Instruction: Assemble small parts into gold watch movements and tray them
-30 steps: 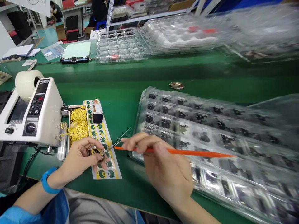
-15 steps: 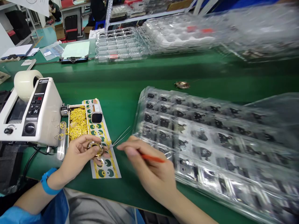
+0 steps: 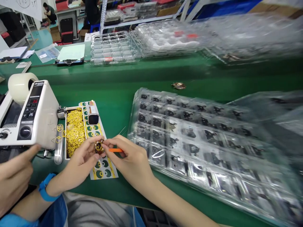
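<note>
Closing in, the right hand (image 3: 131,156) is bringing its orange-handled tool (image 3: 115,150), held in a tight grip, up to the round gold part (image 3: 98,147) that the left hand (image 3: 80,159) is pinching between its fingertips, above a printed sheet (image 3: 105,170) near the front edge of the green worktop (image 3: 118,101) (a clear tray (image 3: 189,148) is lying just right).

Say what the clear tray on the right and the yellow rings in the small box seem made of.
The blister tray looks like thin, clear, glossy moulded plastic, given its glare and formed pockets. The yellow rings look like thin, flexible film or paper with a slight sheen, as they lie tangled; the exact material can't be told.
</note>
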`<state>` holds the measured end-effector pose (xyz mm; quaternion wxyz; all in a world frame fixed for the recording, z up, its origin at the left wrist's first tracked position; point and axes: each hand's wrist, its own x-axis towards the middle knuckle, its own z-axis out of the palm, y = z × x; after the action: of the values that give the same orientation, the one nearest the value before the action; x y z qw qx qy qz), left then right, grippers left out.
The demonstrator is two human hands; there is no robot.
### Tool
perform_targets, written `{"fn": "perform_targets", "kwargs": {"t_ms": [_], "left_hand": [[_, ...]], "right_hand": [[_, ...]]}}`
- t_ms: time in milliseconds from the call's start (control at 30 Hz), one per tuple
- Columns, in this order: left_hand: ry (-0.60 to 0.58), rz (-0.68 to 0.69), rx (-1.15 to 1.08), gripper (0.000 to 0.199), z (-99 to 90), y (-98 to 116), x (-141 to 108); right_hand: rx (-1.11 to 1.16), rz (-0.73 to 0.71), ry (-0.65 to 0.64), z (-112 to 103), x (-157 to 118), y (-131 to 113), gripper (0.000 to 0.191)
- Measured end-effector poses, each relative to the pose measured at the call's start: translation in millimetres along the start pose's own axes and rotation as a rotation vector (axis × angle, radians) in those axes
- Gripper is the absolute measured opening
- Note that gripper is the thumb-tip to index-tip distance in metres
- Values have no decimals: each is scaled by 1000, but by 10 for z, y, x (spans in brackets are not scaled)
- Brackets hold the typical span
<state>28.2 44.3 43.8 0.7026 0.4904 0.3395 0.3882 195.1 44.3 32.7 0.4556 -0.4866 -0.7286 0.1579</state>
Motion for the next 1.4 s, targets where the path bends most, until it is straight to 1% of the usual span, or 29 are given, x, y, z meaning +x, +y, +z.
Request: {"fn": "perform_targets", "kwargs": {"t_ms": [200,300,367,433,500,567,600,667,767,833,867,967,1033,1100,1133,1167,1233,1300,1333,1400], "left_hand": [[-14,4,124,38,-22,-32,-4],[27,-6,102,35,-20,-33,19],[89,-5,52,32,-29,-16,42],[178,22,-12,31,-56,25,63],[294,87,-62,32,-97,87,78],[413,163,-94,34,-140,159,84],[458,190,-104,35,-158,194,84],[508,213,-114,38,-185,249,81],[522,213,-117,40,-205,286,75],[522,206,-124,40,-214,285,72],[515,199,-128,40,-218,280,71],[492,175,-124,40,-225,260,66],[474,165,-120,39,-222,249,64],[453,153,-125,39,-213,239,64],[441,149,-128,39,-207,235,63],[430,145,-130,38,-201,231,63],[410,138,-127,38,-189,227,60],[398,127,-128,37,-179,229,55],[397,118,-132,37,-175,234,51],[399,95,-140,36,-168,247,43]], "right_hand": [[69,92,-32,26,41,-8,15],[244,197,-94,-12,91,-35,14],[430,312,-177,-72,122,-54,15],[577,411,-222,-133,144,-67,18],[642,469,-233,-154,156,-75,20],[647,498,-284,-106,162,-87,22],[637,503,-331,-56,163,-94,22],[560,483,-425,76,165,-108,23],[374,414,-506,253,161,-107,27],[323,386,-529,304,149,-89,26],[325,380,-539,307,140,-78,23],[373,372,-518,265,116,-51,9],[426,384,-463,216,115,-46,12],[461,382,-383,157,132,-53,24],[463,374,-351,124,145,-60,26],[462,365,-323,87,159,-66,25],[455,346,-284,6,189,-71,16],[408,321,-289,-81,212,-61,14],[350,298,-310,-123,218,-52,15],[162,227,-405,-195,209,-34,20]]}}
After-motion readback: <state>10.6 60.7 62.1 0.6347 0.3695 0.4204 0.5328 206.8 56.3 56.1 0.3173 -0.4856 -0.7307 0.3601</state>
